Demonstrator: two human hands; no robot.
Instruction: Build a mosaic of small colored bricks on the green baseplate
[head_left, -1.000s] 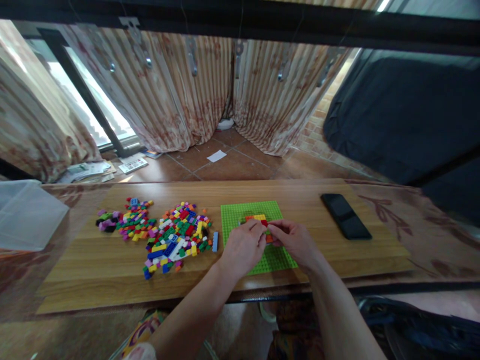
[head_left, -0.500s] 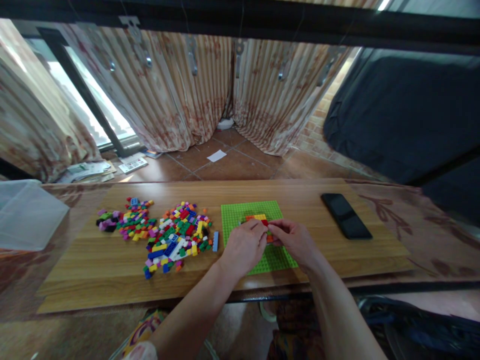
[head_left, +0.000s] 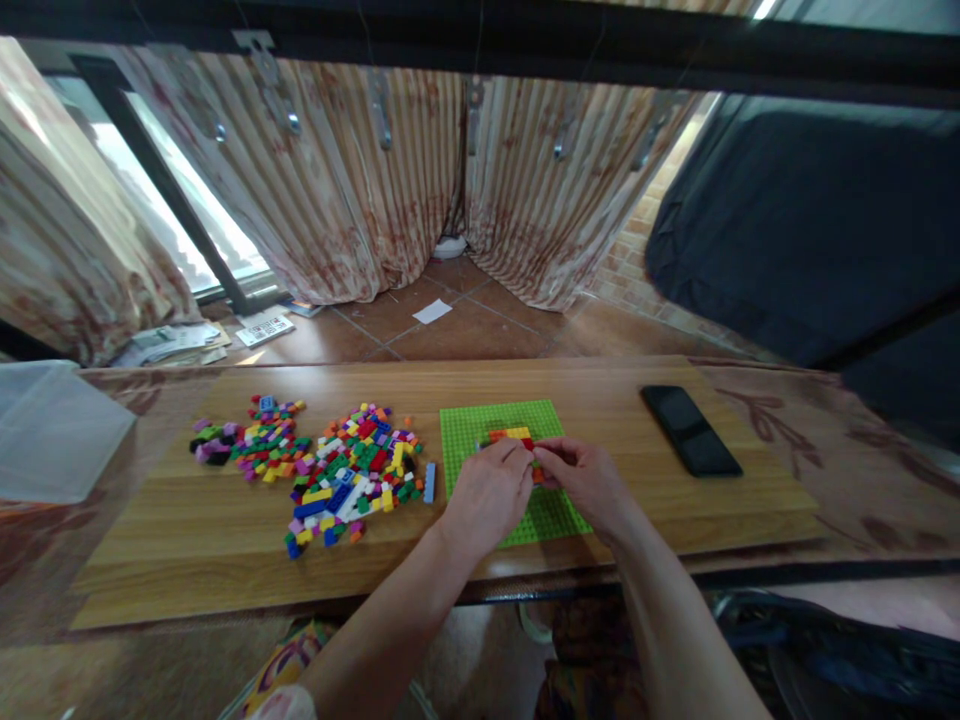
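A green studded baseplate [head_left: 466, 420] lies flat on the wooden board, with a cluster of yellow, orange and red toy bricks [head_left: 513, 434] near its middle. Over the cluster, my left hand [head_left: 491, 492] is closed, fingers bent down and partly hiding the bricks. From the other side my right hand [head_left: 586, 480] meets it in a pinch, thumb and forefinger at the red brick on the cluster's right edge. The fingertips of both hands nearly touch. Whatever small piece lies between them is too hidden to name.
Left of the baseplate spreads a pile of loose coloured bricks [head_left: 352, 470], with a long light-blue brick [head_left: 429, 482] beside it. A black phone [head_left: 691, 430] rests on the wooden board [head_left: 600, 385] at right. A translucent plastic bin [head_left: 56, 430] stands at far left.
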